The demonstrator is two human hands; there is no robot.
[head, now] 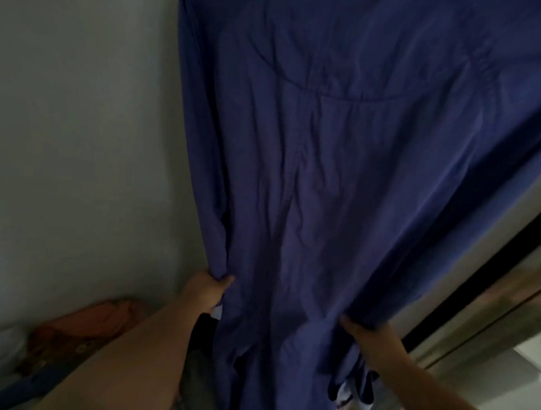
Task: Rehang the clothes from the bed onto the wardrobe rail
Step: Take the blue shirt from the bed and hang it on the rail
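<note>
Hands: my left hand and right hand each pinch the hanging blue garment at its sides.

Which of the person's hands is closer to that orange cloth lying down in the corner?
The left. The left hand grips the blue garment at its left edge, just above and right of the orange cloth. The right hand grips the garment's other side, much farther away.

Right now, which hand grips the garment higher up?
The left hand. It grips the left edge of the blue garment beside the pale wall, while the right hand holds the fabric lower, near the metal frame.
</note>
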